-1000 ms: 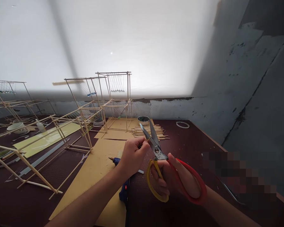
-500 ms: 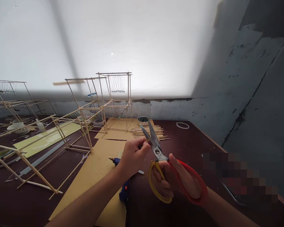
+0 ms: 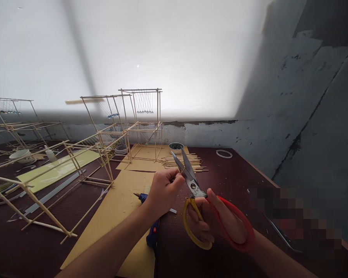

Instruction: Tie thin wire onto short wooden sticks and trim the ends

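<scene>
My right hand (image 3: 204, 226) grips scissors (image 3: 193, 186) with one yellow and one red handle loop. Their blades are spread apart and point up and away. My left hand (image 3: 166, 191) is closed in a pinch right beside the blades. A tiny pale tip shows between its fingers and the blades; the rest of what it pinches is hidden. Below my left wrist lies a blue glue gun (image 3: 153, 233), partly covered by my forearm, its nozzle poking out on the left. Behind the blades rests a pile of thin wooden sticks (image 3: 195, 162).
Stick frames (image 3: 140, 90) with hanging glass beads stand at the back and left. A tan board (image 3: 110, 224) lies under the glue gun. A round tin (image 3: 176, 146) sits behind the sticks; a clear ring (image 3: 224, 153) lies at back right. A white bowl (image 3: 21, 156) stands far left.
</scene>
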A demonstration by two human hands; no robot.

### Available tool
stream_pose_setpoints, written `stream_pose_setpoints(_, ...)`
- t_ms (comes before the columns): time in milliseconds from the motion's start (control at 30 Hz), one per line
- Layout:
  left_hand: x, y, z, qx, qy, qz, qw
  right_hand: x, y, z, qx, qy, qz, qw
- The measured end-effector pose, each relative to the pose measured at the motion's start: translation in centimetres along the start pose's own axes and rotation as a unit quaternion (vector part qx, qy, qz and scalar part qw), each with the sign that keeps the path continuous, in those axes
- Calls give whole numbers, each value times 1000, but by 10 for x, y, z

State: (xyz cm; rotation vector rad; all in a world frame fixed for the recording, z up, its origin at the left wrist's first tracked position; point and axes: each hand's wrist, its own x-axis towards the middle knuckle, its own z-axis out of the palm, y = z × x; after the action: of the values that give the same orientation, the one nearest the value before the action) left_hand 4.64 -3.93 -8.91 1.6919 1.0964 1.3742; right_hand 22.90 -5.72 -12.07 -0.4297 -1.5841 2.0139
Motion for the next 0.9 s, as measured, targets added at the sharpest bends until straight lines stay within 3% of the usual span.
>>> stream_pose_setpoints(900,-2,1,2,-8,-17,-9,1000,-2,1,0,-19,10,4,1000)
